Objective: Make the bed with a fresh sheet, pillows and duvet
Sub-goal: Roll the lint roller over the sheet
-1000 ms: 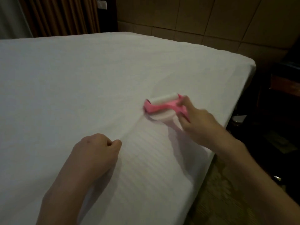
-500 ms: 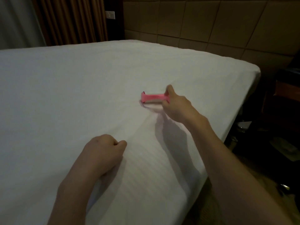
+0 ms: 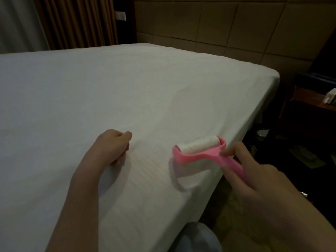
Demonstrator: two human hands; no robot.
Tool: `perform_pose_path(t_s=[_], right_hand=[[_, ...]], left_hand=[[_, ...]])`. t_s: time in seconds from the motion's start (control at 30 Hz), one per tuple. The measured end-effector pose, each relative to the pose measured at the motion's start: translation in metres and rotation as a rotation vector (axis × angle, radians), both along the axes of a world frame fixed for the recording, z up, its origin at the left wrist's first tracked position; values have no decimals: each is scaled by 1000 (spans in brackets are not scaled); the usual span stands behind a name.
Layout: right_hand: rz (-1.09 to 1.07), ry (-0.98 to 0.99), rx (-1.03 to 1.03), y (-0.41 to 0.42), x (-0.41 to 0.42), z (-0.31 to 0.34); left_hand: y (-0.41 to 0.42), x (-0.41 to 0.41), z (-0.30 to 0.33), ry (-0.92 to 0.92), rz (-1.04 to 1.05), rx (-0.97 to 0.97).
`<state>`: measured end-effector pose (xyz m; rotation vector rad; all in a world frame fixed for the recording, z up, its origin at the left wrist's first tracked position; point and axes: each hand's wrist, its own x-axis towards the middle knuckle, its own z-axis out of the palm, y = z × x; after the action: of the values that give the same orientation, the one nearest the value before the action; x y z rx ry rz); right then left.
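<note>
A white fitted sheet (image 3: 109, 91) covers the whole bed, smooth with faint stripes. My right hand (image 3: 254, 171) grips the handle of a pink lint roller (image 3: 198, 151), whose white roll sits just above the sheet near the bed's right edge. My left hand (image 3: 112, 148) rests on the sheet as a fist, fingers curled under, a short way left of the roller. No pillows or duvet are in view.
A padded brown headboard wall (image 3: 236, 30) runs behind the bed. Brown curtains (image 3: 76, 22) hang at the back left. A dark wooden nightstand (image 3: 309, 104) stands right of the bed, over patterned carpet (image 3: 232, 220).
My right hand has pulled the lint roller back from the middle of the sheet toward me and the right edge. The left fist has stayed in place.
</note>
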<state>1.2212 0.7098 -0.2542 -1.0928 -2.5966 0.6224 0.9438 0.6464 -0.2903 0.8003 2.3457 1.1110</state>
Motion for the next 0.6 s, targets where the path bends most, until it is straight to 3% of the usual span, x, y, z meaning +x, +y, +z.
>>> perform_pose_path(t_s=[0.13, 0.33, 0.5, 0.6], right_hand=[[140, -82, 66, -24, -21, -6], [186, -74, 196, 13, -113, -19], [192, -76, 175, 48, -196, -10], [216, -74, 149, 52, -197, -6]], left_hand=[[-7, -5, 5, 4, 67, 44], [-9, -15, 4, 112, 135, 34], [-10, -20, 2, 95, 163, 29], [-10, -24, -2, 70, 177, 27]])
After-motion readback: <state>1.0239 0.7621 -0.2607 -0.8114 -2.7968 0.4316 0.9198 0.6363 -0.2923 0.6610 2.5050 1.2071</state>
